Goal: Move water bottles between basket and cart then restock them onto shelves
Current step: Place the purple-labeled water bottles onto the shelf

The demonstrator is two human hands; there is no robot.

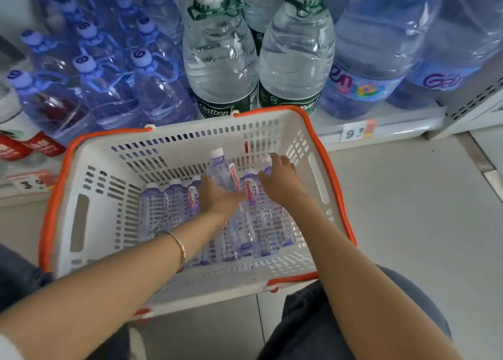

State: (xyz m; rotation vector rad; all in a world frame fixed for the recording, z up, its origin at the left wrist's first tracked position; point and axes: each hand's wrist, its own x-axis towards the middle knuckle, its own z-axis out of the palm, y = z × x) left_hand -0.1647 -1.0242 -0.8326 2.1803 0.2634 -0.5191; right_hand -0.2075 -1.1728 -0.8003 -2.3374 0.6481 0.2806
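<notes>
Reaching with both hands into the basket [103,239], the person goes for the small water bottles [174,204] lying side by side on its bottom. The left hand [217,196] lies across the middle of the row with its fingers fairly straight; blur hides whether it has closed on a bottle. The right hand [280,180] is spread wide, fingertips touching the capped ends, holding nothing. It seems best to take each bottle round its ribbed middle, since thin clear plastic flexes and the glossy label is slick. The basket is stiff white plastic with slotted walls and an orange rim. It sits on the tiled floor [408,209] against a low shelf [381,120] of large jugs [220,68].
</notes>
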